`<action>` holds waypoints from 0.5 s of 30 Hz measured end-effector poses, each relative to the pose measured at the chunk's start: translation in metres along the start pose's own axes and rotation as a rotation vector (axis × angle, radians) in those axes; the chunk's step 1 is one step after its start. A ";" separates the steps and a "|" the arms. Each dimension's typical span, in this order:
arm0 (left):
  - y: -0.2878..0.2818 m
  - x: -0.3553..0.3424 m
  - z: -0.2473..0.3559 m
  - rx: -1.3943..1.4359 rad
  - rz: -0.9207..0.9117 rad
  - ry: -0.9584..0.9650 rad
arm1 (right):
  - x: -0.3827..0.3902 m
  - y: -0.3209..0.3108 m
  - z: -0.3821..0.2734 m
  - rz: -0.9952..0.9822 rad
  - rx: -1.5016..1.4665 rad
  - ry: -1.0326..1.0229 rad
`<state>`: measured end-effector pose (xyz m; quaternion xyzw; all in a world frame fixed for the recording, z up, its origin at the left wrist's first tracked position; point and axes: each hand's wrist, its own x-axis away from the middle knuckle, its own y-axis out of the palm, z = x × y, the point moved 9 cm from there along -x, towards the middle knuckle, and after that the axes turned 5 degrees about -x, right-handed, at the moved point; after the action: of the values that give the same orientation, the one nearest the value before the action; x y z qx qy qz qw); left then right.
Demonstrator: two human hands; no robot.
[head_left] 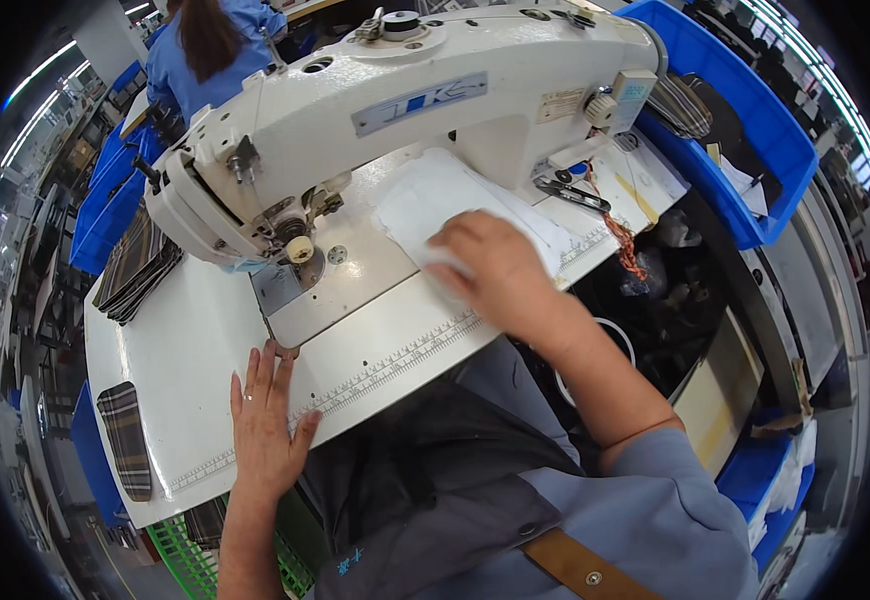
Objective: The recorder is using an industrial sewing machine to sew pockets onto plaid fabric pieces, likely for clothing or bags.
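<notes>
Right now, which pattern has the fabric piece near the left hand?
Dark plaid fabric piece, seen best in the head view, beside the left hand.

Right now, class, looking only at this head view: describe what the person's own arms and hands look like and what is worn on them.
The left hand is bare, with a thin ring on one finger and an uncovered forearm. The right hand is bare too, no ring visible; its forearm is uncovered up to a short grey-blue sleeve with a folded cuff. No gloves, no watch.

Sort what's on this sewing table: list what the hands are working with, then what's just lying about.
In hand:
- white fabric piece under the right hand
- table edge under the flat left hand
- sewing machine

Lying about:
- plaid pieces
- scissors
- blue bin
</notes>
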<state>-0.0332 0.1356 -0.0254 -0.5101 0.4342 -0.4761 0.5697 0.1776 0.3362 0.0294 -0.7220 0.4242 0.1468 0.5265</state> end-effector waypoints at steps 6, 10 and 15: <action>0.009 -0.005 0.039 -0.026 0.046 0.028 | 0.010 -0.033 0.084 -0.152 0.293 0.386; 0.009 -0.013 0.074 0.001 0.069 0.085 | 0.006 -0.026 0.093 -0.212 0.301 0.449; 0.009 -0.027 0.120 0.128 0.077 0.273 | 0.005 -0.023 0.096 -0.258 0.313 0.449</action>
<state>0.0803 0.1829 -0.0215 -0.3864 0.4954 -0.5456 0.5546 0.2208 0.4212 0.0018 -0.6946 0.4521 -0.1518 0.5386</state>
